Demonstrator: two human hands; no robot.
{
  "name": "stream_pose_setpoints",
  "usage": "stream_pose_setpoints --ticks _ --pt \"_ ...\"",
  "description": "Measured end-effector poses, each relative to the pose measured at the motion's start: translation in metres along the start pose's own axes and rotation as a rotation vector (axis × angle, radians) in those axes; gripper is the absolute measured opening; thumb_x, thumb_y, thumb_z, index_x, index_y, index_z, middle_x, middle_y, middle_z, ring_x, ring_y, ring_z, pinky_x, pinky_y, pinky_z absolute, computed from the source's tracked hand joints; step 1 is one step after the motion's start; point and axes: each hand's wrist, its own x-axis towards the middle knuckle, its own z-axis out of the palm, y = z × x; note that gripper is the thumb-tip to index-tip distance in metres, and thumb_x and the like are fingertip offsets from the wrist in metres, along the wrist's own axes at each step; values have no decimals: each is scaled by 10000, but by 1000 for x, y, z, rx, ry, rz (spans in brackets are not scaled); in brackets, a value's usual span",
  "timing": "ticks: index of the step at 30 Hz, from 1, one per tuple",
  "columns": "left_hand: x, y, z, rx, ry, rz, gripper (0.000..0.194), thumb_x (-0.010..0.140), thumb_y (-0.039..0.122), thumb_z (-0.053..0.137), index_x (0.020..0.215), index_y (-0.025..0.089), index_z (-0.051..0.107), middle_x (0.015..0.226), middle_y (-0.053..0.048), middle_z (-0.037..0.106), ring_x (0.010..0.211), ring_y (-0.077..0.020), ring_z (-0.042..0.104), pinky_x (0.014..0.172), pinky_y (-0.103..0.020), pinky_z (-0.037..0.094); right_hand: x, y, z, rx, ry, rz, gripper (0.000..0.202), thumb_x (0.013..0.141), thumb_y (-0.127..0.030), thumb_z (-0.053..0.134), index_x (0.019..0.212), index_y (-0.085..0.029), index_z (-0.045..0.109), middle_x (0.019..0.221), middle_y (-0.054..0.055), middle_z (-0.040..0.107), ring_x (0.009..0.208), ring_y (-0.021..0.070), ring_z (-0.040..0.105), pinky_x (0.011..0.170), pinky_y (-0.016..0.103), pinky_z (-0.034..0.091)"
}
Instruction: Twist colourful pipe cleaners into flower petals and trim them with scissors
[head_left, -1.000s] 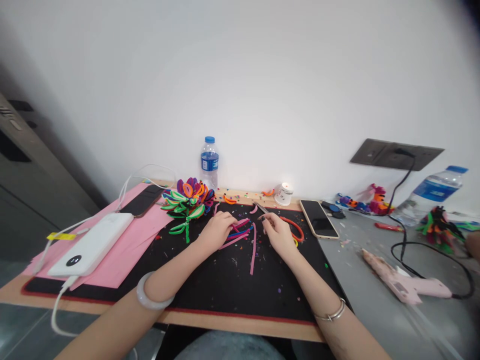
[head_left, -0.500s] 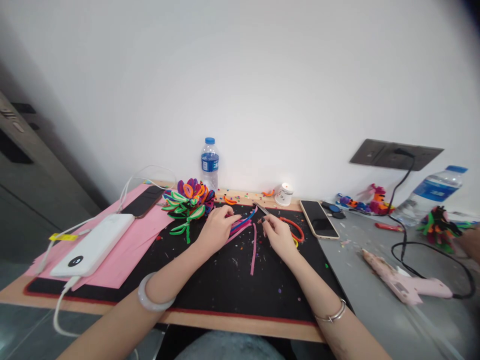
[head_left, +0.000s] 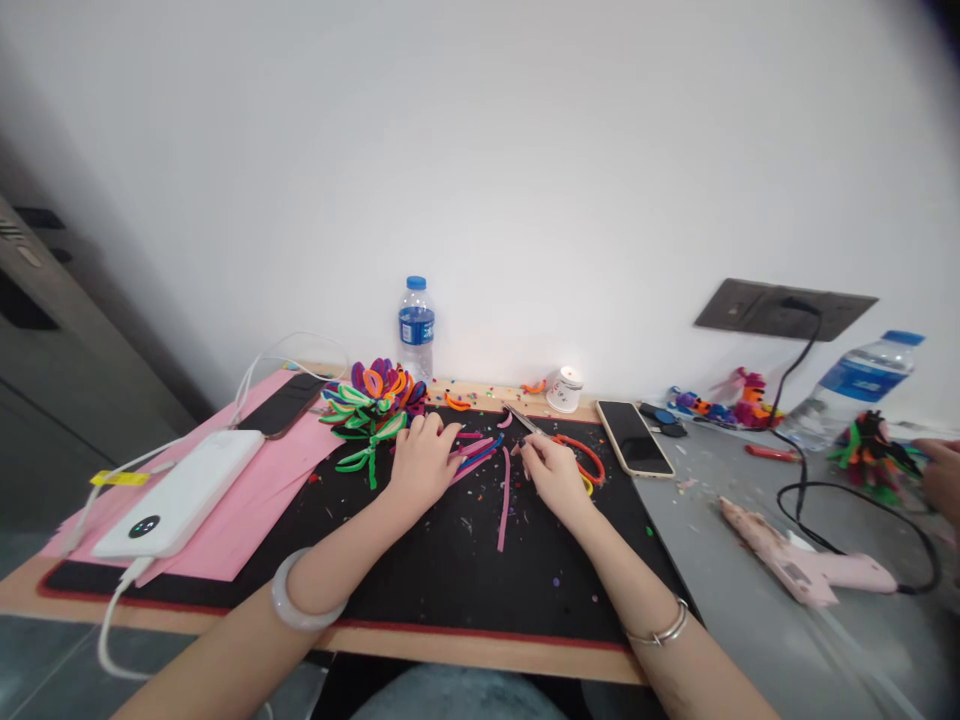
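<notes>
My left hand (head_left: 425,460) rests palm down, fingers apart, over the left end of a small bundle of pink, purple and blue pipe cleaners (head_left: 478,455). My right hand (head_left: 553,470) has its fingertips drawn together; anything between them is too small to make out. Just beyond it lie scissors (head_left: 527,422) with metal blades, partly hidden by the hand. An orange-red loop (head_left: 596,455) shows past the hand. A single pink pipe cleaner (head_left: 505,505) lies between the hands, and a short curved pink piece (head_left: 505,419) sits by the blade tips.
Left of the hands is a colourful pipe-cleaner bunch (head_left: 373,410), with a water bottle (head_left: 416,335) behind. A paper cup (head_left: 564,390) and phone (head_left: 636,438) stand right of centre. A glue gun (head_left: 810,560) lies farther right, near another person's hand (head_left: 941,475).
My left hand has drawn back left and its fingers have spread. The blue pipe cleaner has come down among the bundle. The short pink piece now shows by the scissors' tips.
</notes>
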Motion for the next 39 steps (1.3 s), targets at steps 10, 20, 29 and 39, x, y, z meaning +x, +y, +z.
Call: stream_pose_setpoints --ticks 10,20,29,39 --pt "4 1 -3 -188 -109 130 102 821 265 487 792 195 556 816 -20 493 796 -177 503 696 -265 402 -1 0 0 -3 0 -8 257 816 -234 373 625 -184 538 467 -47 489 462 115 462 507 210 334" --pt "2 -3 6 -225 -179 105 100 776 218 507 684 179 503 773 -10 473 721 -161 513 624 -257 404 -1 2 2 -6 -9 -9 278 826 -253 360 609 -189 521 455 -47 492 457 119 468 505 213 334" --pt "2 0 6 -279 -148 60 111 841 210 411 766 183 488 795 -26 508 751 -172 523 659 -275 413 -4 -3 3 14 -30 -14 296 821 -234 365 553 -198 487 456 -44 493 467 120 491 516 209 348" --pt "0 3 4 -321 -166 44 120 844 232 401 735 200 440 752 -15 522 701 -173 522 628 -275 400 -10 -9 5 26 -100 -18 283 837 -237 363 584 -197 483 455 -55 460 448 115 462 486 208 326"
